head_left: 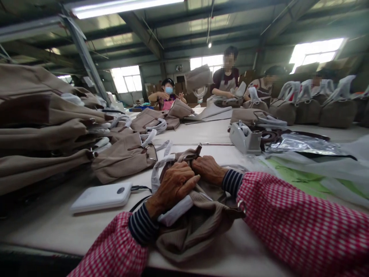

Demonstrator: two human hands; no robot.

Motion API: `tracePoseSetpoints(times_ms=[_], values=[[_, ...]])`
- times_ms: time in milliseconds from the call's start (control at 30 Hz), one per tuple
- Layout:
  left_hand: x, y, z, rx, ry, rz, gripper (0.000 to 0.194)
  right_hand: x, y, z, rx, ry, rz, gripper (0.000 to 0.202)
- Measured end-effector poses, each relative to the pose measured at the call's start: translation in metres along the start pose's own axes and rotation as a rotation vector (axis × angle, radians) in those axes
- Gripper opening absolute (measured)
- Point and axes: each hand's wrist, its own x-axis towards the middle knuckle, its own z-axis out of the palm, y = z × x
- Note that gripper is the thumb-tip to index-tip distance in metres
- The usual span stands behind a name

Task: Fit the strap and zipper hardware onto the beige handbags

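Observation:
A taupe ribbed bag (198, 227) lies on the white table, its zipper edge and a metal ring showing. My left hand (174, 184) is closed on the bag's far part, its thumb stretched to the right. Close beside it, my right hand (209, 169) has curled fingers gripping the same bag near a dark trim piece with metal hardware. One white-wrapped handle (157, 171) arches up left of my left hand; another wrapped piece passes beneath that wrist. The fingertips of both hands are mostly hidden in the fabric.
On the left are a white power bank (100, 198) with a black cable, a taupe bag (123, 159) and a tall bag pile (43, 130). A white tape dispenser (245, 138) and plastic wrapping (305, 144) lie right. Several people and more bags are beyond.

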Motion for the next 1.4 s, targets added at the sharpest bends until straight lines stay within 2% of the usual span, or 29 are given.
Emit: tracePoseSetpoints(times_ms=[100,200,300,400,567,733,867,1000,1100,1267,1333,1400], values=[[-0.001,0.0,-0.001,0.01,0.003,-0.011,0.045,-0.01,0.008,-0.001,0.012,0.026,-0.019,0.025],[-0.001,0.0,-0.001,0.031,0.002,-0.02,0.046,-0.033,0.017,-0.005,0.081,0.01,-0.075,0.016],[0.0,0.0,-0.001,0.061,-0.027,-0.026,0.046,-0.058,0.02,-0.003,0.283,0.042,-0.162,0.015],[0.003,0.002,-0.001,0.095,-0.089,-0.022,0.046,-0.071,0.017,0.011,0.486,0.159,-0.142,0.011],[0.009,0.004,-0.001,0.138,-0.172,0.008,0.038,-0.07,0.014,0.037,0.559,0.307,-0.081,0.009],[0.014,0.001,0.002,0.212,-0.251,0.038,0.039,-0.07,0.015,0.04,0.487,0.329,-0.164,0.012],[0.016,0.001,0.004,0.284,-0.252,0.017,0.043,-0.07,0.013,0.04,0.511,0.316,-0.118,0.01],[0.021,0.003,0.003,0.3,-0.331,0.043,0.04,-0.069,0.015,0.038,0.65,0.308,-0.12,0.009],[0.028,0.005,0.002,0.28,-0.389,0.078,0.037,-0.071,0.02,0.033,0.838,0.292,-0.091,0.011],[0.03,0.005,0.001,0.29,-0.352,0.129,0.036,-0.071,0.028,0.02,1.214,0.162,0.103,0.029],[0.027,0.005,0.001,0.311,-0.346,0.154,0.033,-0.066,0.027,0.017,1.27,0.171,0.147,0.034],[0.023,0.004,0.0,0.308,-0.338,0.154,0.03,-0.058,0.024,0.014,1.235,0.194,0.158,0.028]])
